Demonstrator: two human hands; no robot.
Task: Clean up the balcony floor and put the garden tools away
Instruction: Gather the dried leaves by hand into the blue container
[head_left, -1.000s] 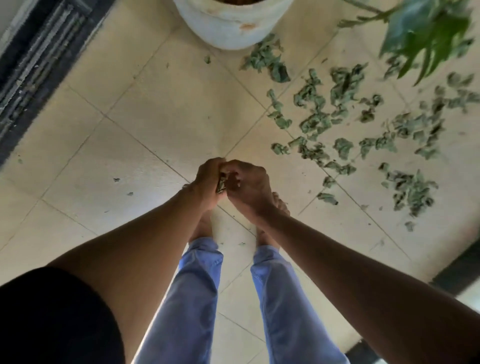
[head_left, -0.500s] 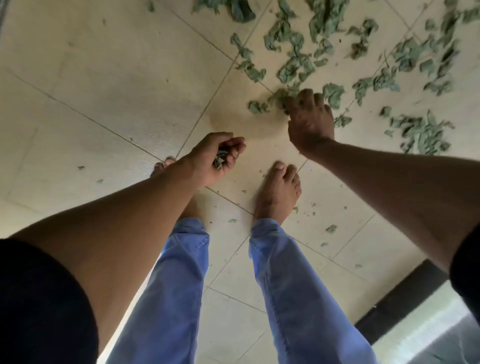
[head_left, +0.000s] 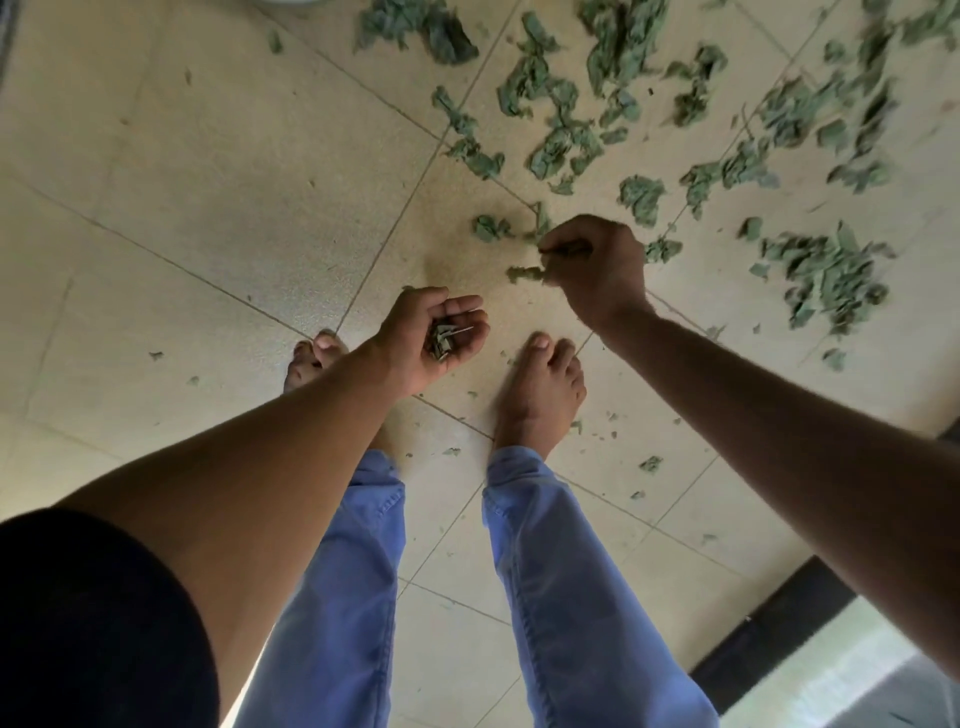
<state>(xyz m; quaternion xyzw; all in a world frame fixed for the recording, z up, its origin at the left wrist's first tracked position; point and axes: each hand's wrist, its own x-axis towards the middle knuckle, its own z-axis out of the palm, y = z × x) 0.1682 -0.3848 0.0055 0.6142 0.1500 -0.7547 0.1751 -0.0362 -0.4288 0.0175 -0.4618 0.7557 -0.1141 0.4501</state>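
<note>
Dry green leaves (head_left: 561, 140) lie scattered over the beige tiled balcony floor (head_left: 208, 208), mostly at the upper right. My left hand (head_left: 431, 338) is cupped palm-up, its fingers curled round a small bunch of gathered leaves (head_left: 441, 340). My right hand (head_left: 592, 265) is just above the floor, further right and ahead, with its fingers pinching a few leaves (head_left: 524, 273) that hang from its fingertips. No garden tools are in view.
My bare feet (head_left: 537, 389) and blue trouser legs stand on the tiles below the hands. A dense leaf pile (head_left: 831, 275) lies at the right. A dark threshold strip (head_left: 769, 629) runs along the lower right. Small leaf crumbs dot the floor near my feet.
My right hand left my left hand, reached out to the leaves on the floor and has now lifted a few. My left hand stayed cupped on its bunch. The view tilted down.
</note>
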